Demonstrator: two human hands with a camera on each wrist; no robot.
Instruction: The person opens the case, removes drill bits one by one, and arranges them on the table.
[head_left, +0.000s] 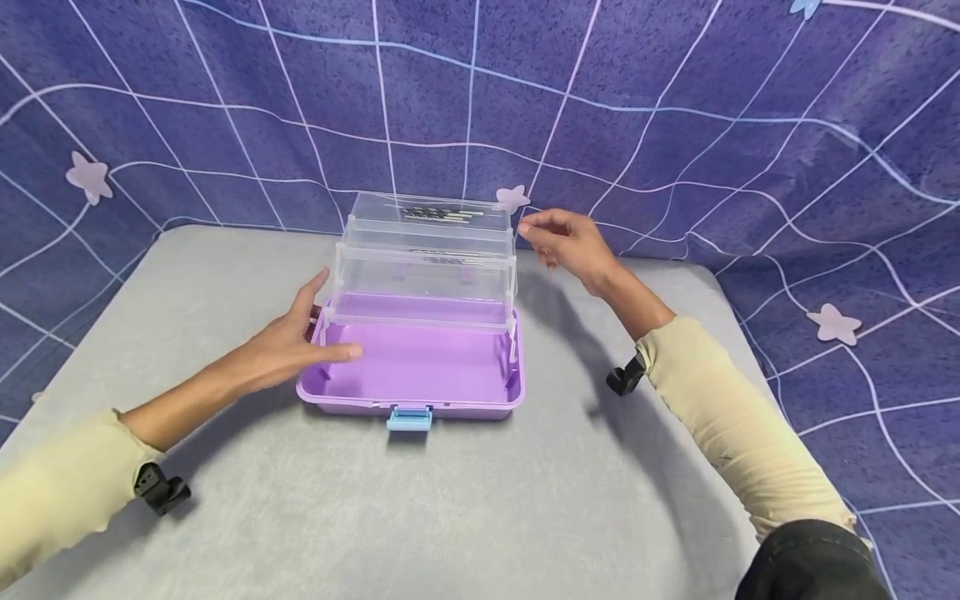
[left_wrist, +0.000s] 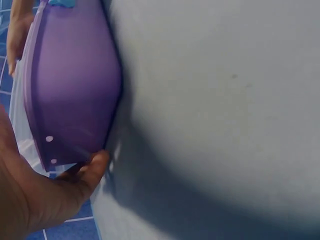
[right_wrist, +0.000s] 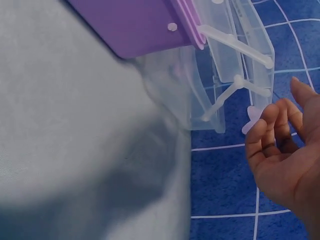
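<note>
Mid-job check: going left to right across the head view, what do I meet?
Pale left star, black left wrist device, left grip, blue latch on the purple box, right grip, pale right star.

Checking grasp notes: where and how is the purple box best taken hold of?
Likely by the rim of the purple box, at its two short ends, coming from left and right together: it juts out as a lip, while the clear trays stand raised on thin hinged links that may shift.

Starry blue cloth (head_left: 675, 50), grey table (head_left: 525, 508)
</note>
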